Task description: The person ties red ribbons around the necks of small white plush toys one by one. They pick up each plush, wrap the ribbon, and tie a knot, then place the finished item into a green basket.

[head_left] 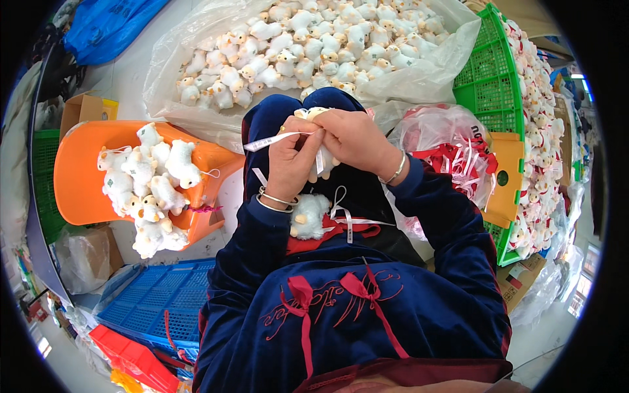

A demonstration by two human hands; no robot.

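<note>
Above my knees, my left hand (293,159) and my right hand (357,141) meet in a pinch over a white plush lamb (321,171), mostly hidden by them. A narrow white printed ribbon (267,141) runs leftward out of my closed left fingers. My right thumb and fingers are pressed together at the same spot, at the lamb's neck or head; their tips are partly covered. On my lap below lies a second plush lamb (310,216) beside red cloth (313,243) and a looped white ribbon (348,223).
An orange plastic stool (78,173) at left carries several white lambs. Ahead, a clear plastic sheet (167,72) holds a large heap of them. On the right are a bag with red ribboned pieces (458,164) and a green crate (481,65). A blue crate (154,301) stands at lower left.
</note>
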